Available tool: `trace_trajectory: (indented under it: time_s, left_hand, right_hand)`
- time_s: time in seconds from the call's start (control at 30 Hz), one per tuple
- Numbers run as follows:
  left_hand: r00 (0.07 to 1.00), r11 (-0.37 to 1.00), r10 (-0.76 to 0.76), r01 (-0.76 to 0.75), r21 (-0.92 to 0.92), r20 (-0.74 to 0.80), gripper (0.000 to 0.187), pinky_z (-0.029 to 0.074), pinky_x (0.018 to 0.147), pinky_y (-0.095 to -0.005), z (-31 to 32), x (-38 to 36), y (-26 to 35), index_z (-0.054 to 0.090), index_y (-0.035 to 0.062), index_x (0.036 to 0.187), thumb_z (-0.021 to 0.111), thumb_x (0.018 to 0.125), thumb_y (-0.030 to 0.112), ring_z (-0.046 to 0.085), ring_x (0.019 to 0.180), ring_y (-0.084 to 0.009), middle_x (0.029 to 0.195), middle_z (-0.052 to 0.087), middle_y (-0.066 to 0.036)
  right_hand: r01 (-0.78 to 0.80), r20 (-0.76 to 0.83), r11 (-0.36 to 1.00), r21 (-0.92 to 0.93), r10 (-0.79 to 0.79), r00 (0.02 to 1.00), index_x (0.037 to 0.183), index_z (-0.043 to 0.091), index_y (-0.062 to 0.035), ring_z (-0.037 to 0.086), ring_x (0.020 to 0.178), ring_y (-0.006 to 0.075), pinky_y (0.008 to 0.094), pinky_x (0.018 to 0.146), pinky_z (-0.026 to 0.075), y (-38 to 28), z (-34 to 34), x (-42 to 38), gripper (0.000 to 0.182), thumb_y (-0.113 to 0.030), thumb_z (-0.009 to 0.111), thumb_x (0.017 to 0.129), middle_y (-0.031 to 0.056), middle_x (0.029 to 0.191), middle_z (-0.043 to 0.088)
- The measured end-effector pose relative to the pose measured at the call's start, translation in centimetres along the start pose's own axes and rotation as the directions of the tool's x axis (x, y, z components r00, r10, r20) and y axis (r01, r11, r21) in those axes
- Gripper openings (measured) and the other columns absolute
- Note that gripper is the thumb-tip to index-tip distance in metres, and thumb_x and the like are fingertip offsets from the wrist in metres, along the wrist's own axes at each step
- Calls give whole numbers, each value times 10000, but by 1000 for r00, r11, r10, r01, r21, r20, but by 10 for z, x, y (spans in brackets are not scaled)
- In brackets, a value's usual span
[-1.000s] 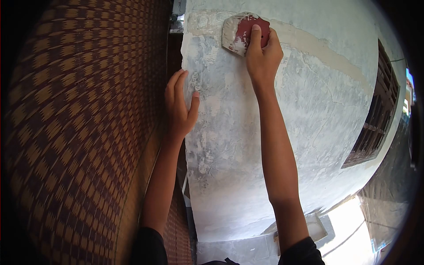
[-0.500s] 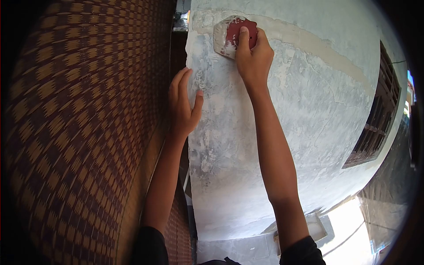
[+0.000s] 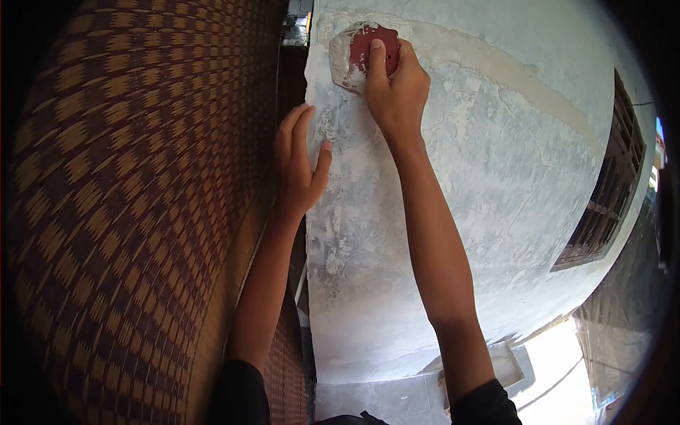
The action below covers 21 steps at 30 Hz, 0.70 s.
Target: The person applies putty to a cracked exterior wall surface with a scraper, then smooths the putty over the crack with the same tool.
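Observation:
My right hand [image 3: 401,98] grips a flat red putty scraper [image 3: 360,51], thumb on its near face. Pale putty is smeared over the scraper's left part, and the tool lies against the upper part of a grey-white wall [image 3: 489,198]. A beige band of putty [image 3: 489,62] runs from beside the tool across to the right. Lower and to the left, my left hand [image 3: 303,166] rests at the wall's vertical edge with fingers stretched out and thumb apart, holding nothing. Whether its palm touches the wall cannot be seen.
A brown and tan woven panel [image 3: 134,184] rises close on the left, with a narrow dark gap between it and the wall edge. At right is a window with dark bars [image 3: 602,195]. A shallow tray-like container [image 3: 506,365] sits low beside my right arm.
My right hand and the scraper have shifted slightly left and up along the wall, towards its edge. My left hand stays at the edge, with the view moved a little.

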<state>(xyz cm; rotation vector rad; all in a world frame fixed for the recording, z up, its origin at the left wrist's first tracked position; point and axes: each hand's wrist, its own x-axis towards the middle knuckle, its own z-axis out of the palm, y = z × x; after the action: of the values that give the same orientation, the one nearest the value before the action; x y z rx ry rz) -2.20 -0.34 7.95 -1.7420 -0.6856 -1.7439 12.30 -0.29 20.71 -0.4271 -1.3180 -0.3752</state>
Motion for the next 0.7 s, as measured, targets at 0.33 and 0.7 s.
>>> trace_trajectory:
  time_s: [0.33,0.7]
  left_hand:
    - [999,996,30,-33,85,31,517,314,1150,-464,-6,-1,-3,424,0,1444,556,958,113,409,1359,-346,1457,421,-186]
    - [999,995,49,-50,82,5,534,300,1152,-478,-3,-2,-6,426,-2,1443,569,939,103,407,1361,-345,1457,428,-183]
  right_hand:
    - [10,-52,1000,-8,-11,999,934,646,6,701,698,338,419,672,533,2,-4,7,268,-257,606,966,167,776,719]
    - [-34,-53,996,78,38,998,989,662,10,709,726,353,426,690,540,-1,0,8,285,-269,613,957,181,800,723]
